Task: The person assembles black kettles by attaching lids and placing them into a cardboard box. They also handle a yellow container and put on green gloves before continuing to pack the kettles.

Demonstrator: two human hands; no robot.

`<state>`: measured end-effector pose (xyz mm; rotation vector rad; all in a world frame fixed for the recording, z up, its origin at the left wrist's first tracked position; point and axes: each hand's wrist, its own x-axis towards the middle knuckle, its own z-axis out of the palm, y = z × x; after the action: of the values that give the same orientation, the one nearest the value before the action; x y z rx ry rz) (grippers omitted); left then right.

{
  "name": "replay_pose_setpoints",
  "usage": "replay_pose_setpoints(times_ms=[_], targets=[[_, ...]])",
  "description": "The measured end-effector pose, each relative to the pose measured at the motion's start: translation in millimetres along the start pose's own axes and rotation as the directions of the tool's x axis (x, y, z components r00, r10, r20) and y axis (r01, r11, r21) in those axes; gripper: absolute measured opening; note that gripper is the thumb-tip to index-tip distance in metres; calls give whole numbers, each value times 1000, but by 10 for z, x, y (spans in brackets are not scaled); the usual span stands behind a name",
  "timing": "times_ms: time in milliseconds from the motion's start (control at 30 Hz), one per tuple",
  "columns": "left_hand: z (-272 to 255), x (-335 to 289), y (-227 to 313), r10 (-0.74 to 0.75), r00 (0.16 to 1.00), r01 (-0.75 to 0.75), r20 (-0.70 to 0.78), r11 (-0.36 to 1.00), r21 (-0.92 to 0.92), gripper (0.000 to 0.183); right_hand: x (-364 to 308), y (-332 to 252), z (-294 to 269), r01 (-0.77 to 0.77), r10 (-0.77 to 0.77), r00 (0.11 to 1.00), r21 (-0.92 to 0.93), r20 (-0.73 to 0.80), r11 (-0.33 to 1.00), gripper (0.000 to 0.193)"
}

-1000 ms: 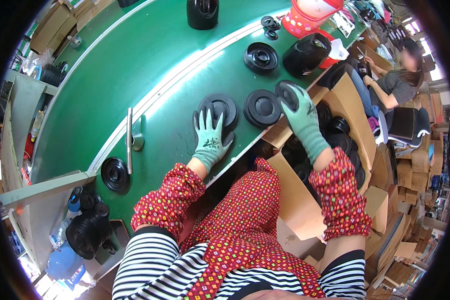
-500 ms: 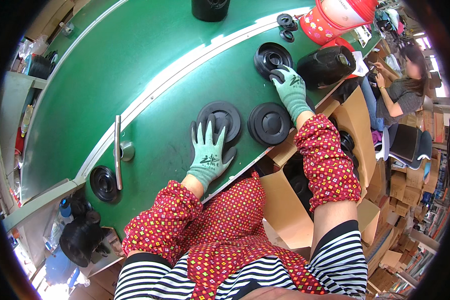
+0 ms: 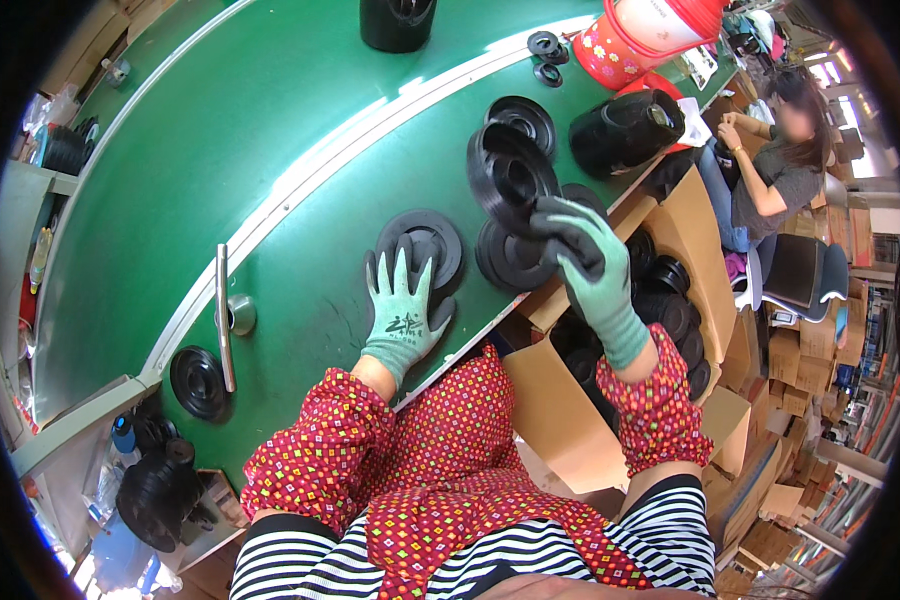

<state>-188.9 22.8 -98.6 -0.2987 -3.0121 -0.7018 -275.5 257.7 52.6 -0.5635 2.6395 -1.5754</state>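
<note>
Two gloved hands are being held over a green table. By the right hand, closed in a pinch at the rim, a black ringed lid is being held up and tilted, above the right part of the table. A dark lid is being partly hidden behind it, and whether the two are being kept apart cannot quite be told from this angle. A flat disc is being overlapped from above, beside the table's near edge. The left hand is being kept palm down with fingers spread wide, its fingertips being rested on a black disc. Little room is being left on the right, where the held lid is being crowded by a glossy black jar and an open cardboard box set against the edge. Wider room is being offered leftward, where a green stretch is being bounded by a pale strip and a metal rod.
</note>
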Motion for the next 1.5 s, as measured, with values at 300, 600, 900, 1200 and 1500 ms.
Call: replay_pose_setpoints(times_ms=[300, 600, 900, 1200, 1500], targets=[[99, 26, -74, 12, 1000, -14, 21, 998, 69, 85, -599, -679, -100, 91, -58, 988, -232, 146, 968, 32], [-26, 25, -7, -20, 998, 16, 53, 998, 66, 81, -820, -881, -184, 83, -14, 979, -336, 203, 938, 32], [2, 23, -8, -15, 1000, 12, 27, 996, 85, 80, -817, -856, -144, 178, -108, 978, -448, 178, 876, 30], [8, 16, -8, 14, 999, -13, -42, 1000, 15, 81, 77, 455, 83, 18, -166, 962, -561, -215, 828, 21], [9, 7, -10, 11, 999, -10, -38, 1000, 13, 79, 871, 1153, 331, -216, 45, 960, -628, -276, 748, 22]])
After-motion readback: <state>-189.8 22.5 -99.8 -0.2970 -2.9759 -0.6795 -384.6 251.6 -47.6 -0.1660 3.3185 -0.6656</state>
